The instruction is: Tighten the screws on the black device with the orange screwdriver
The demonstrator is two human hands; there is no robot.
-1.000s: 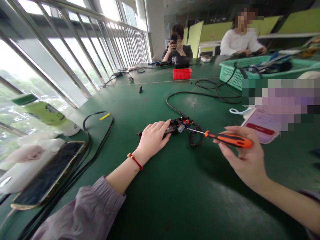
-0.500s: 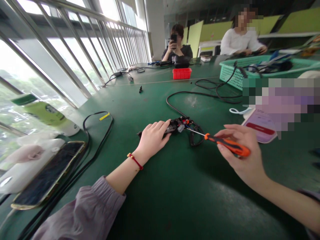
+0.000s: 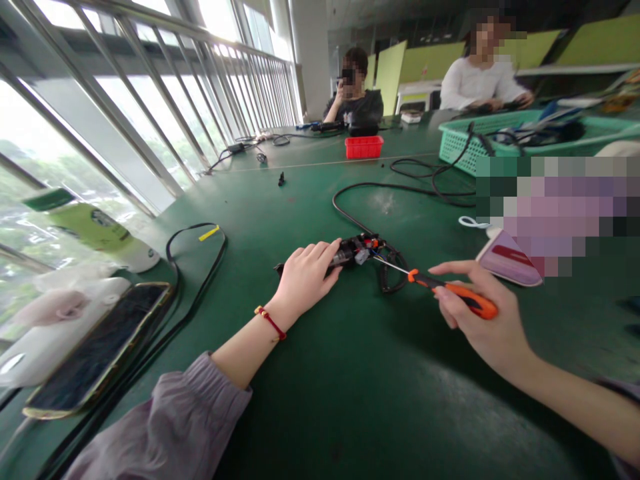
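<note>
Right fingers [image 3: 463,268]: we are pinching an orange-and-black screwdriver [image 3: 473,300] between the thumb and fingers of our right hand [image 3: 495,327]. Left fingers [image 3: 325,252]: we are closing these over one end of a dark device [image 3: 359,249] with our left hand [image 3: 300,283]. Device: lying on the green table [image 3: 300,413], near the middle, coloured wires showing; we are pointing the screwdriver's tip at the wires, whether touching we cannot tell. Cable [image 3: 370,184], black: curving from the device towards a green basket [image 3: 456,148]. Phone [image 3: 510,263], right: lying just behind our right hand, partly blurred. Red box [image 3: 364,147]: standing left of the basket. Cord [image 3: 218,260], bearing a yellow tag [image 3: 209,233]: looping beside a dark-screened phone [image 3: 100,350] on our left. Two people [image 3: 367,103]: sitting beyond the table's far side.
</note>
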